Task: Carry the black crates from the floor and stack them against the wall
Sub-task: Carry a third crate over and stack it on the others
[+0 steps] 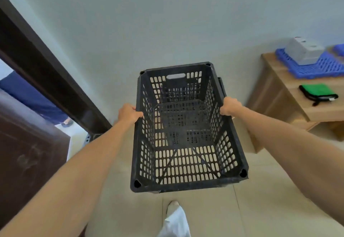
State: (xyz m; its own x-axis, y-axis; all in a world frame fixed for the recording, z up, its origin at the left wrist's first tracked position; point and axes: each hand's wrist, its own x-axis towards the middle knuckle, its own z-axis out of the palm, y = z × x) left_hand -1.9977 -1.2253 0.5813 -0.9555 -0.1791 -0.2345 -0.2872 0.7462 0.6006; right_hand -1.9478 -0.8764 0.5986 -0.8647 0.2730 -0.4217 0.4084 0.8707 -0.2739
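Observation:
A black perforated plastic crate (pixel 186 181) hangs in front of me above the beige floor, its open top facing me and its far end close to the pale wall (pixel 167 22). My left hand (pixel 129 114) grips the crate's left long rim. My right hand (pixel 229 106) grips the right long rim. Another black crate edge (pixel 221 86) shows just behind the held crate on its right, next to the wall; the rest of it is hidden. A small dark crate part (pixel 91 138) shows low by the door frame.
A dark brown door frame (pixel 46 73) and an open door (pixel 24 153) stand at the left, with a person's leg in the doorway. A wooden table (pixel 283 91) at the right carries a blue tray (pixel 316 67), a grey box and a green pouch (pixel 318 93). My foot (pixel 173 207) is below the crate.

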